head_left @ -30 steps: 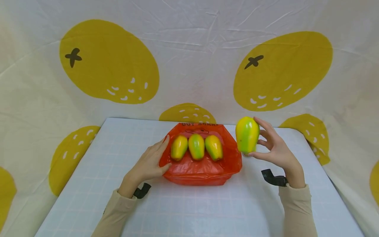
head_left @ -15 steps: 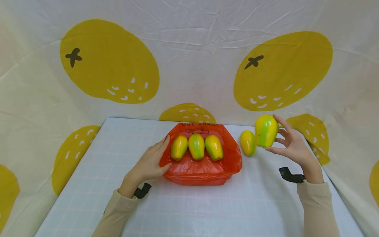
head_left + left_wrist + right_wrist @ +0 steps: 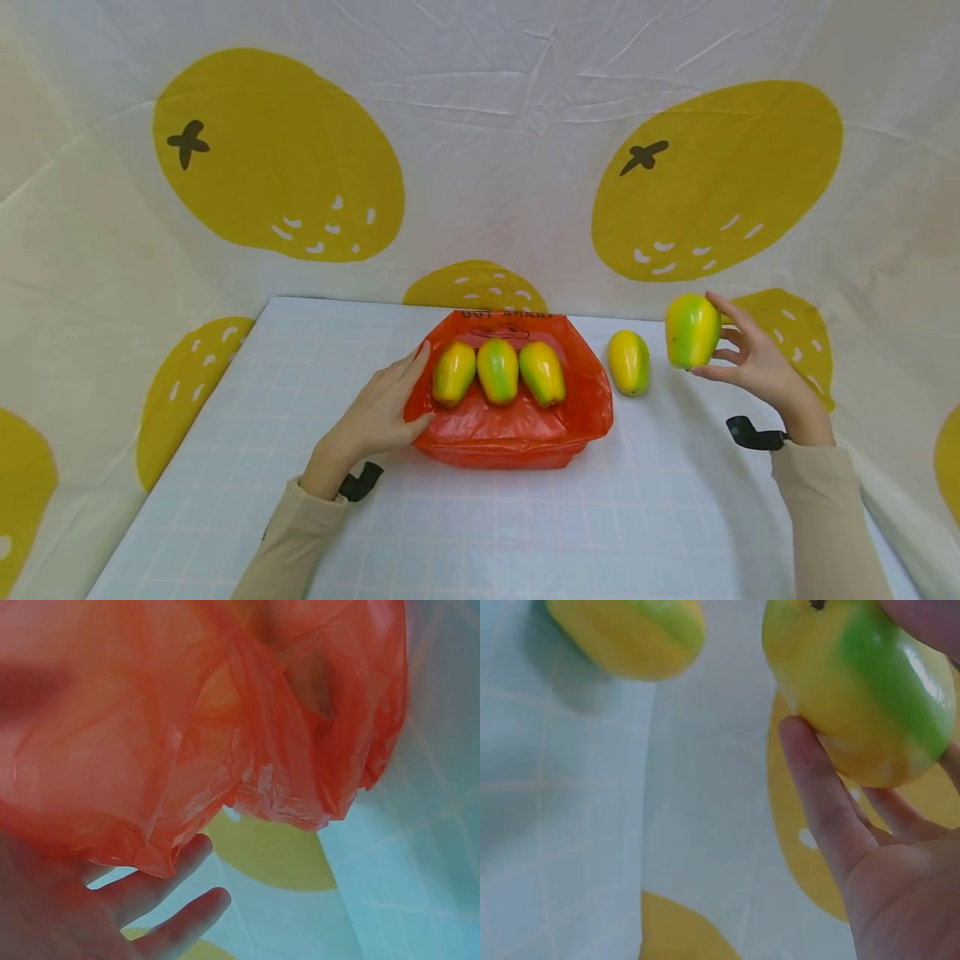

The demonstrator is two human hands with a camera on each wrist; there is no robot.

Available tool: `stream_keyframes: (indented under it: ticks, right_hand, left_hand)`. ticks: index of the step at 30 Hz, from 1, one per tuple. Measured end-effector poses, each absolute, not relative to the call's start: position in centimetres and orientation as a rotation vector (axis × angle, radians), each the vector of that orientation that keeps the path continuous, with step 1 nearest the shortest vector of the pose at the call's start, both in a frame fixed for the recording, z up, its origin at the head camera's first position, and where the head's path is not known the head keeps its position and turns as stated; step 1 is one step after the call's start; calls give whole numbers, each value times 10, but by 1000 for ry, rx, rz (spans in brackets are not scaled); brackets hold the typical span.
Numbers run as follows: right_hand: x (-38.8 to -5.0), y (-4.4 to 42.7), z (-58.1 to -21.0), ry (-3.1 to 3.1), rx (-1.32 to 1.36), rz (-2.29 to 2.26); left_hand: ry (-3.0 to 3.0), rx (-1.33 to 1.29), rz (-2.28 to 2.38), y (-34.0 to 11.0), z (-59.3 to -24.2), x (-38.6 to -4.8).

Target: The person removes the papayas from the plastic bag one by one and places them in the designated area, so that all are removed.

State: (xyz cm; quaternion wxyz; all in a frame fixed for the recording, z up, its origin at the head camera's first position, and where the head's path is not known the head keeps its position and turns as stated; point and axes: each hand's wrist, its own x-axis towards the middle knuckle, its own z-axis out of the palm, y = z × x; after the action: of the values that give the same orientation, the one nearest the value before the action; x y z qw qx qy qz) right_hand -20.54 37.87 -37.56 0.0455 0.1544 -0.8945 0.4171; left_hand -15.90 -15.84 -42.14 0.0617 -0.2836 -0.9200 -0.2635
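My right hand (image 3: 763,367) holds a yellow-green papaya (image 3: 692,332) above the table's right side, thumb at its lower end and fingertips at its upper end. The right wrist view shows the held papaya (image 3: 862,690) close up with fingers around it. Another papaya (image 3: 628,362) lies on the table between that hand and a red plastic bag (image 3: 495,429). Three papayas (image 3: 497,372) sit in a row on the bag. At the bag's left edge rests my left hand (image 3: 378,411); its fingers (image 3: 184,922) look fairly straight beside the red plastic in the left wrist view.
The table (image 3: 480,533) has a pale, grid-patterned cover. Behind it hangs a whitish cloth (image 3: 495,167) printed with large yellow fruit shapes. A black strap (image 3: 753,435) is on the right wrist, another strap (image 3: 362,482) on the left.
The right hand has moved to the right with its papaya. This uncovered the papaya lying beside the bag. My left hand, the bag and the three papayas on it stayed in place.
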Motion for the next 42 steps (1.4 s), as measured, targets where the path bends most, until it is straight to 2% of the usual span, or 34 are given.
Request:
stream_keyframes:
  ticks: [9, 29, 42]
  right_hand:
    - [-217, 393, -395, -2946, 346, 1178]
    - [-238, 395, -437, -3104, 336, 1146]
    - [-239, 389, -439, -3153, 344, 1147]
  left_hand:
    - [-2808, -844, -797, -158, -420, -158]
    - [-2823, -834, -801, -158, -419, -158]
    - [-2819, -832, -802, -158, -421, -159]
